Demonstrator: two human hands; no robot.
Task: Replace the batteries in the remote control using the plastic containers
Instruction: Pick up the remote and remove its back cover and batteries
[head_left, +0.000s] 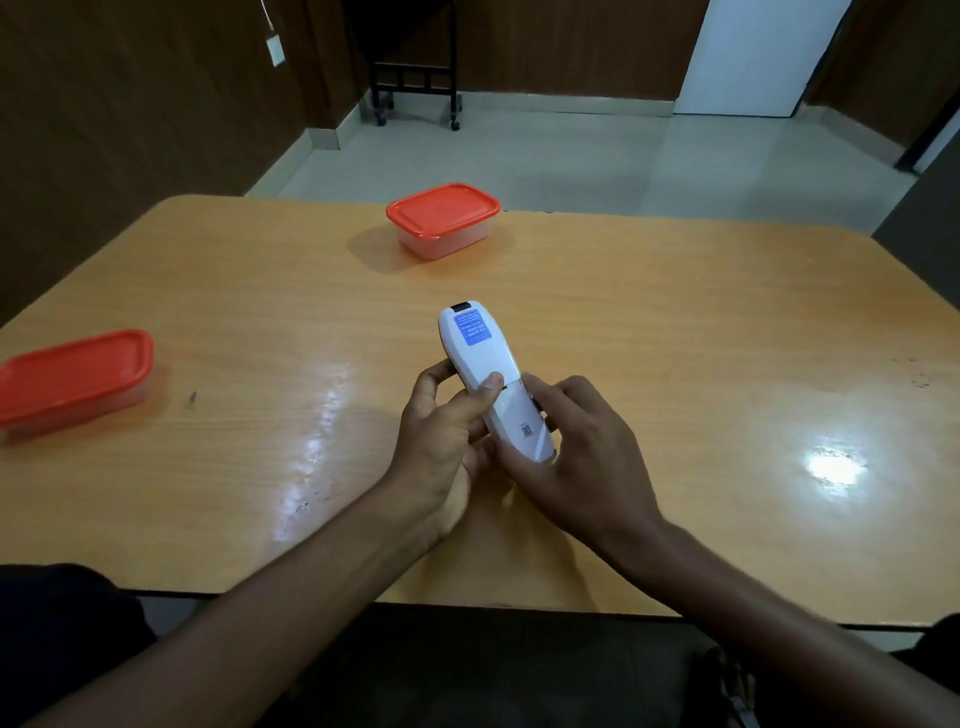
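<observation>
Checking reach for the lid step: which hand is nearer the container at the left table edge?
Left. The left hand grips the remote on the side toward that container; the right hand holds it on the far side.

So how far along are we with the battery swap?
Early. Both hands, left hand and right hand, hold the remote back side up over the table, thumb on its battery cover, which looks still on. No batteries show. Both containers, far container and left container, remain lidded; opening and swapping remain.
</observation>
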